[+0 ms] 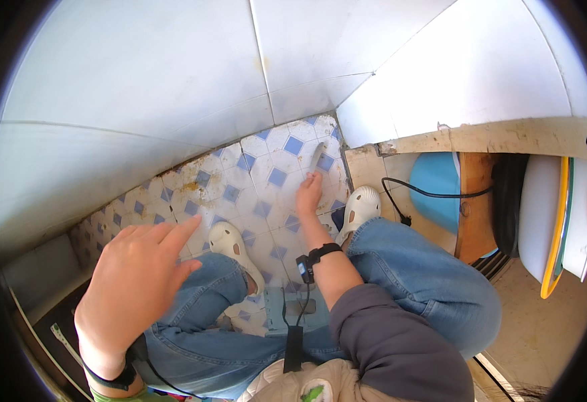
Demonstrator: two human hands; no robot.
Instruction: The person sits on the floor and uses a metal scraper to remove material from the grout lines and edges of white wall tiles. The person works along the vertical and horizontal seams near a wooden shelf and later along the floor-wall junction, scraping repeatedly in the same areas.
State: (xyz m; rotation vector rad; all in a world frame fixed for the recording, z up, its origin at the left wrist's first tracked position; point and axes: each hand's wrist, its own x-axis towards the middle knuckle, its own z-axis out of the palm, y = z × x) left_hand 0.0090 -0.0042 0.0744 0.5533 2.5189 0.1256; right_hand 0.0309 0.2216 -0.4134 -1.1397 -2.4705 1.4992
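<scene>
My right hand [308, 196] reaches down to the tiled floor [268, 196] and grips a narrow, pale knife-like blade [318, 155]. Its tip points toward the corner of the walls, over white tiles with blue diamonds; whether it touches them I cannot tell. The handle is hidden in my fist. Raised at the left, my left hand [135, 281] holds nothing, with thumb and index finger apart. Brown and yellow stains [191, 186] mark the floor, and dark grime runs along the wall's foot.
White tiled walls [173, 75] meet at the far corner. White clogs [230, 246] stand on the floor. Right, beneath a ledge [499, 135], are a blue basin [431, 188], wooden board [476, 206], and black cable [434, 194] with a plug. A light-blue plastic stool [278, 326] is below me.
</scene>
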